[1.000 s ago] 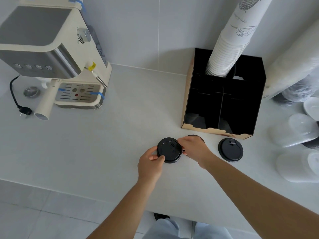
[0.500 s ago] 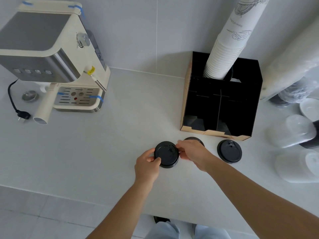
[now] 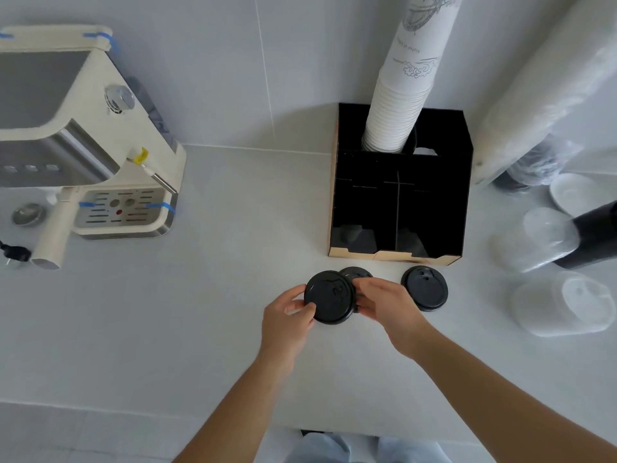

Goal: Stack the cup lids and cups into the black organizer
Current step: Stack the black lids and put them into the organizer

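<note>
A black cup lid [image 3: 330, 297] is held between both hands just above the white counter. My left hand [image 3: 287, 317] grips its left rim and my right hand [image 3: 387, 304] pinches its right rim. Behind it a second black lid [image 3: 354, 273] lies partly hidden on the counter. A third black lid [image 3: 425, 288] lies to the right. The black organizer [image 3: 467, 182] stands just beyond them, its front compartments dark and open. A tall stack of white paper cups [image 3: 400, 108] rises from its back left compartment.
A cream espresso machine [image 3: 83, 145] stands at the left with its portafilter [image 3: 53, 232]. At the right lie sleeves of clear plastic lids [image 3: 564, 302], a black cup stack [image 3: 597, 235] and a long wrapped cup sleeve [image 3: 547, 95]. The counter's front edge [image 3: 100, 407] runs below.
Both hands have kept hold of the lid, which now overlaps the lid behind it. The head camera has tilted, so the scene sits lower in the frame.
</note>
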The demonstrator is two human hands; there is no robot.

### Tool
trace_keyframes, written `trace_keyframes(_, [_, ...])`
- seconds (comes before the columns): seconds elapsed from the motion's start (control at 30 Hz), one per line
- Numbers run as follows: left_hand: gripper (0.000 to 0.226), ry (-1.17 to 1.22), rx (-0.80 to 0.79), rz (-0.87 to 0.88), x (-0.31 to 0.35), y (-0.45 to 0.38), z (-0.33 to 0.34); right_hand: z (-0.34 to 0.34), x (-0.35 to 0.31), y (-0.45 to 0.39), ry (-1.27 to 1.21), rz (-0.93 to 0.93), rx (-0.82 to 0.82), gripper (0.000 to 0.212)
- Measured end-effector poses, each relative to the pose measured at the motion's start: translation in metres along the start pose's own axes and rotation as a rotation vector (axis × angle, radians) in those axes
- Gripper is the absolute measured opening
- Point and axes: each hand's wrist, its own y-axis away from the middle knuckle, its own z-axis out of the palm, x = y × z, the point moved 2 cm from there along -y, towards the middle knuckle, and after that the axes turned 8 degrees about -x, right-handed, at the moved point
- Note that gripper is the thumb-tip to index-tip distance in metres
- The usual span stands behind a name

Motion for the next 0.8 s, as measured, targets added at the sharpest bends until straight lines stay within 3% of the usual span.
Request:
trace_keyframes(0.47, [0.027, -0.271, -0.059, 0.041, 0.013, -0.028, 0.054, -0.041, 0.008, -0.009, -0.018, 0.056, 0.139, 0.027])
trace_keyframes(0.8, [0.031, -0.412, -0.049, 0.033, 0.006, -0.037, 0.056, -0.039, 0.012, -0.018, 0.041, 0.070, 0.145, 0.047])
